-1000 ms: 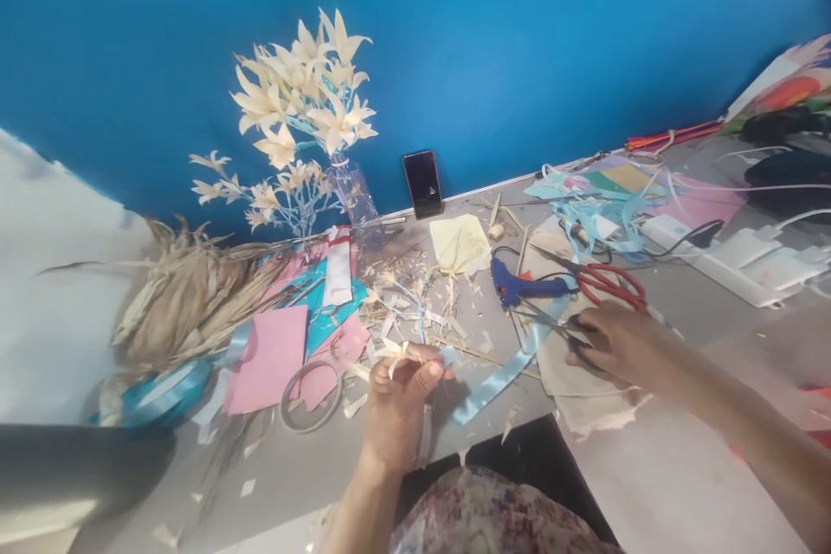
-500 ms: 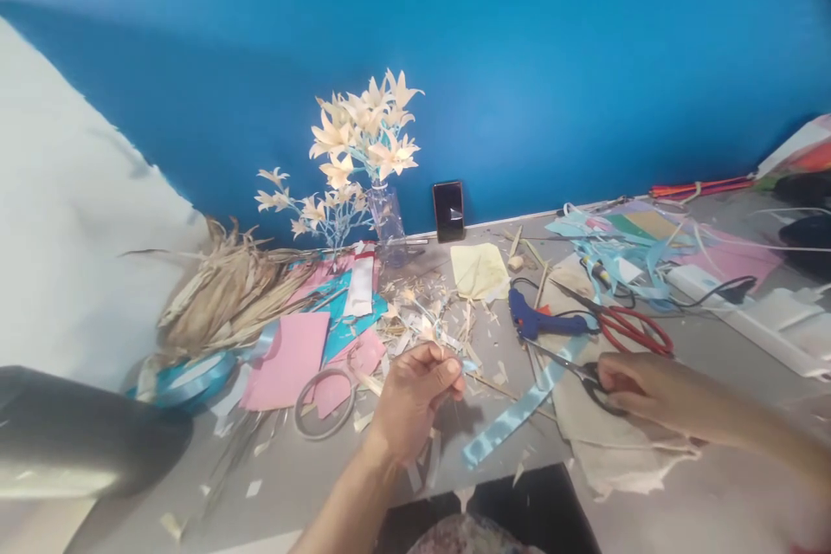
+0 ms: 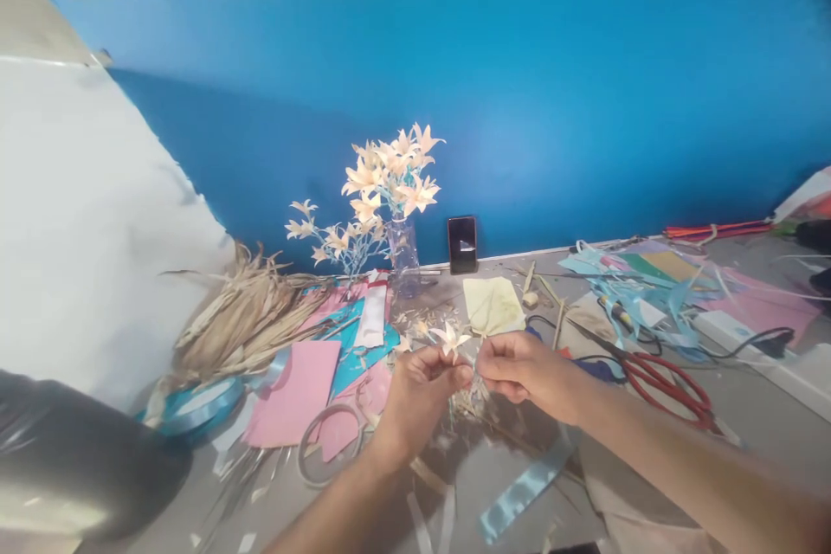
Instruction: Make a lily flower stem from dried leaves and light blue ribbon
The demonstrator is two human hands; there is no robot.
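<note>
Flower: small cream flower point(image 3: 450, 338), petals up, held above the table point(image 3: 273, 493) roughly centre; the scrap pile is behind and below.
Left hand: left hand point(image 3: 425, 394) grips the flower low, thumb and fingers pinched just under the petals. Stem mostly hidden by the fingers.
Right hand: right hand point(image 3: 523, 368) just beside the left, fingertips drawn together. Can't tell whether anything thin is between them.
Handling: should be very light, petals dry and thin, likely to crease or tear. Not much slip expected. Take it by base or stem with a light pinch; keep off the petal tips.
Ribbon: light blue strip point(image 3: 525, 493) flat on the table below the right hand; looks smooth, probably slippery.
Scissors: red-handled pair point(image 3: 672, 389) lying beyond the right forearm.
Glue gun: blue body point(image 3: 601, 370), mostly behind the right forearm.
Sheet: pale yellow square point(image 3: 493, 305) behind the hands.
Vase: clear vase point(image 3: 403, 260) near the wall, upright, carrying similar cream blooms point(image 3: 393, 173).
Phone: dark phone point(image 3: 462, 244) leaning on the blue wall point(image 3: 584, 104).
Husks: dry bundle point(image 3: 224, 320) far left, beside pink sheet point(image 3: 292, 394).
</note>
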